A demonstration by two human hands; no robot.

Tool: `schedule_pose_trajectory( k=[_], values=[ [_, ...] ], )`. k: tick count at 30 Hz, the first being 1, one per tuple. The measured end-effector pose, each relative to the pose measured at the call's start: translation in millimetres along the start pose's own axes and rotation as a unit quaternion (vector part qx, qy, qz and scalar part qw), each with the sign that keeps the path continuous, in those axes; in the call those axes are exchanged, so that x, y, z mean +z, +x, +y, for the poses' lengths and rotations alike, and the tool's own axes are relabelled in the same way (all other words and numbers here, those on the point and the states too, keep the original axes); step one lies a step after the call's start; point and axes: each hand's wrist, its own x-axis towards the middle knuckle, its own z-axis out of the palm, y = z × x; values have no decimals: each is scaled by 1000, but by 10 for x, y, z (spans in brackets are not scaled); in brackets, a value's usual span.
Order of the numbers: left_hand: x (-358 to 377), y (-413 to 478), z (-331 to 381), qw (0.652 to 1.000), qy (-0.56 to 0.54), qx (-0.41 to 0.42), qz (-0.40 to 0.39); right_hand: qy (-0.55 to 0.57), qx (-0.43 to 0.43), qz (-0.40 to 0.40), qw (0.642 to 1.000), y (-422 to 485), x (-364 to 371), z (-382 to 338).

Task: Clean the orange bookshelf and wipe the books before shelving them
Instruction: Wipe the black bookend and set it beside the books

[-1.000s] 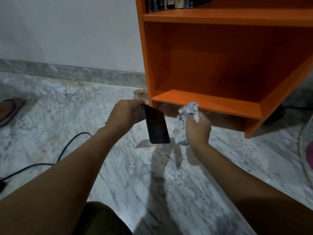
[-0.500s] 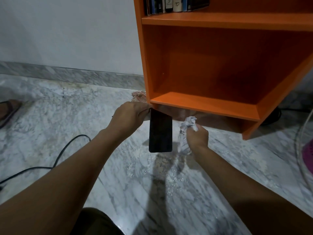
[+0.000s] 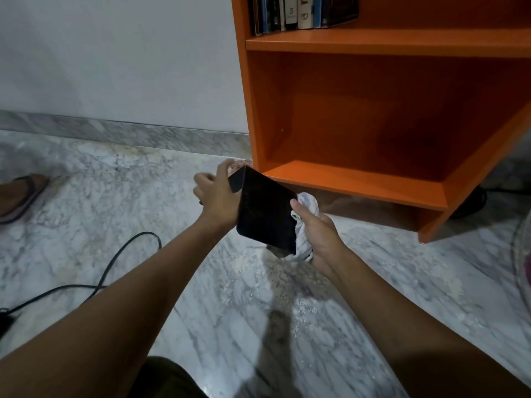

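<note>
Now the left hand [image 3: 218, 196] is gripping a black book [image 3: 265, 214] while the right hand [image 3: 319, 239], clutching a cloth [image 3: 306, 225], is wiping it before the shelf [image 3: 353, 182]; several books [image 3: 301, 11] are already standing above, the lower shelf awaiting.

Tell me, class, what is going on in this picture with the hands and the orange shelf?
A person is wiping a black book in front of an orange bookshelf. The left hand grips the book's upper end, and the right hand presses a crumpled white cloth against its right edge. The lower shelf has nothing on it; a row of books stands on the shelf above. A black cable lies on the marble floor.
</note>
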Motion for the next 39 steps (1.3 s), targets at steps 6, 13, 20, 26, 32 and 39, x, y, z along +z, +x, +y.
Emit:
schedule_pose_trajectory(
  k=[6,13,20,26,32,39],
  values=[
    [-63,62,43,924,-272,-247,-107,46,2,25,999,-49,48,69],
    [-212,23,-151,956,-167,-95,-221,-162,-154,-5,975,-77,-111,253],
    [-206,14,-306,970,85,107,-203,-139,-175,153,963,31,-347,108],
    [-158,-19,-378,952,122,115,-257,-144,-285,96,943,-190,-38,25],
    [-117,-155,-237,931,126,171,-296,-207,-404,48,890,-178,244,394],
    [-168,-214,-245,922,131,176,-320,-105,-78,200,971,125,-227,560]
  ],
)
